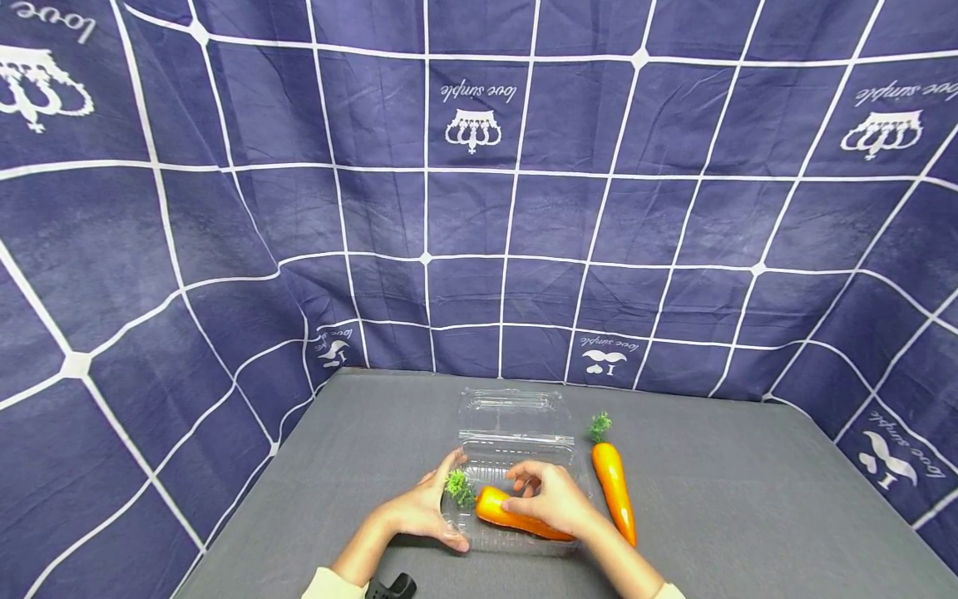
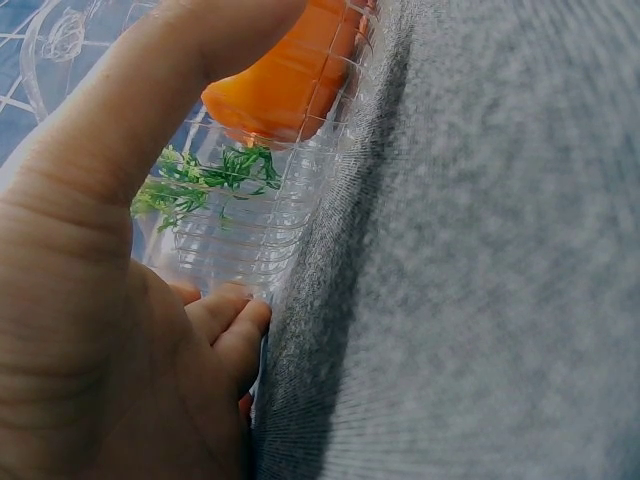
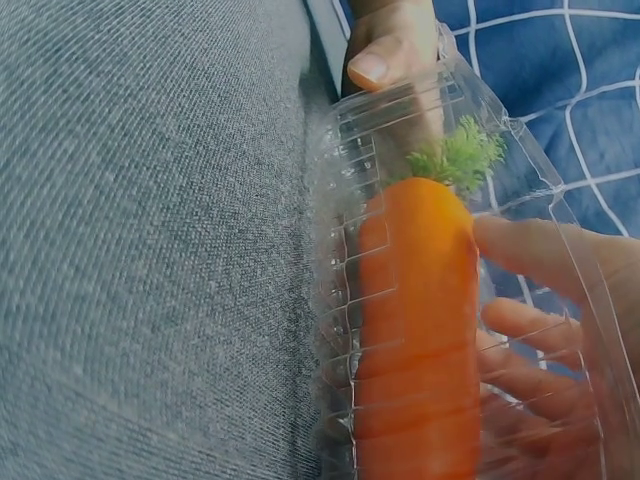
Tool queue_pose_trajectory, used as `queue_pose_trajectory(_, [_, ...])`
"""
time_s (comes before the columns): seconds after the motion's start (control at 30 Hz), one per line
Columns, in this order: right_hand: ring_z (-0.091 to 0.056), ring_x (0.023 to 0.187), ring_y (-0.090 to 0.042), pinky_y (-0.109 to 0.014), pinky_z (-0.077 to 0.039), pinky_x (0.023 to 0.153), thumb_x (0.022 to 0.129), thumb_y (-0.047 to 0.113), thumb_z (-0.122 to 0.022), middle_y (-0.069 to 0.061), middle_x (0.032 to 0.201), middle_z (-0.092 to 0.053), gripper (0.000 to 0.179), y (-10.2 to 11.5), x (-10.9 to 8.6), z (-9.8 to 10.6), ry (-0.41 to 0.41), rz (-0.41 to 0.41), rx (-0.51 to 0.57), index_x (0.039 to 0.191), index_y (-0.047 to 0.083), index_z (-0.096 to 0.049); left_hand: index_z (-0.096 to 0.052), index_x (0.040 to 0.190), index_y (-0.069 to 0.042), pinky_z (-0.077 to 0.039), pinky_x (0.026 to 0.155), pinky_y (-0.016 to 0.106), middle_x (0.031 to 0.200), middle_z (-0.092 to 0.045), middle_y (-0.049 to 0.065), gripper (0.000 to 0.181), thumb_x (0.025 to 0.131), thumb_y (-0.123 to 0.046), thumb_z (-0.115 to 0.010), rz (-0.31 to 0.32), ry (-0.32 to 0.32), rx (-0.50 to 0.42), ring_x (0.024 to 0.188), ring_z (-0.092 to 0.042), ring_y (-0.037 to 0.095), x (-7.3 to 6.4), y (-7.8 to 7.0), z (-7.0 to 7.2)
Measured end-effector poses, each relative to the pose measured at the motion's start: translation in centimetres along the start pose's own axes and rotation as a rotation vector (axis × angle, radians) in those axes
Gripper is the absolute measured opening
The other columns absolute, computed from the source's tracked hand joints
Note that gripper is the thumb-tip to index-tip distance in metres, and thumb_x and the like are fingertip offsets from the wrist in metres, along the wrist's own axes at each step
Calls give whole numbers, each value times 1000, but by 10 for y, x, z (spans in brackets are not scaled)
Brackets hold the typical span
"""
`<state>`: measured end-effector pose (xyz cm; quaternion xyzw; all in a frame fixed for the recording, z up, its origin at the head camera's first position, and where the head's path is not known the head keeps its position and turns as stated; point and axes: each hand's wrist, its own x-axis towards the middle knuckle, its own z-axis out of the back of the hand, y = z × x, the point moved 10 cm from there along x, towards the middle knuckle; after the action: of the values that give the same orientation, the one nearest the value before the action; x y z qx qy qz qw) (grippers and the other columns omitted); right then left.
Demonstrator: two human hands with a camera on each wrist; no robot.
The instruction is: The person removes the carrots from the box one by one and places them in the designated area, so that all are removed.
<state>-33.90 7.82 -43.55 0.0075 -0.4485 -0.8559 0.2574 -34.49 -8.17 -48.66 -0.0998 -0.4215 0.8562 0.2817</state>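
A clear plastic clamshell box (image 1: 486, 545) stands on the grey tabletop with its lid (image 1: 516, 413) folded back, away from me. My left hand (image 1: 422, 506) grips the box's left end, thumb at the front corner and fingers at the far side. Inside the box lies an orange toy carrot (image 1: 491, 504), its green leafy top (image 1: 459, 488) toward the left hand. Over this carrot is my right hand (image 1: 554, 497), its thumb touching the top and its other fingers loosely bent on the far side. The carrot (image 3: 420, 300) fills much of the right wrist view, seen through the clear wall.
A second orange carrot (image 1: 614, 482) lies on the grey tabletop (image 1: 718, 499), just right of the box. Part of a black strap (image 1: 392, 586) shows by the left wrist. Blue cloth (image 1: 479, 216) with white lines hangs behind and at both sides.
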Motion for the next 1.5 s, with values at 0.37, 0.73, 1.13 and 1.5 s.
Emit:
queue_pose_trajectory(0.37, [-55, 72, -6, -24, -46, 65, 71, 19, -86, 6, 83, -63, 35, -1, 0, -12, 92, 31, -83, 100, 10, -71, -10, 152, -2, -25, 107, 60, 154, -30, 12, 131, 57, -33, -95, -1, -19, 1, 136, -29, 35, 1, 1, 0])
queue_pose_trajectory(0.73, [-54, 73, -5, -25, -45, 65, 65, 16, -88, 9, 85, -63, 40, 0, 0, -16, 117, 42, -144, 102, 12, -71, -11, 152, 0, -25, 107, 60, 153, -31, 14, 130, 58, -33, -95, -15, -19, 5, 135, -30, 37, 0, -1, 0])
queue_pose_trajectory(1.13, [-56, 74, -8, -26, -48, 67, 70, 13, -86, 5, 89, -65, 37, 3, -1, -9, 58, 45, -48, 104, 9, -71, -11, 153, 0, -24, 107, 60, 153, -32, 14, 132, 57, -32, -95, 10, -18, -4, 136, -29, 38, 0, 1, 0])
queue_pose_trajectory(1.5, [-60, 77, -11, -31, -50, 72, 71, 14, -86, 0, 90, -68, 41, -4, 1, 14, -146, 5, 55, 108, 5, -70, -16, 151, 2, -25, 108, 59, 151, -34, 18, 129, 56, -33, -95, 3, -30, 7, 136, -31, 38, -1, 0, 2])
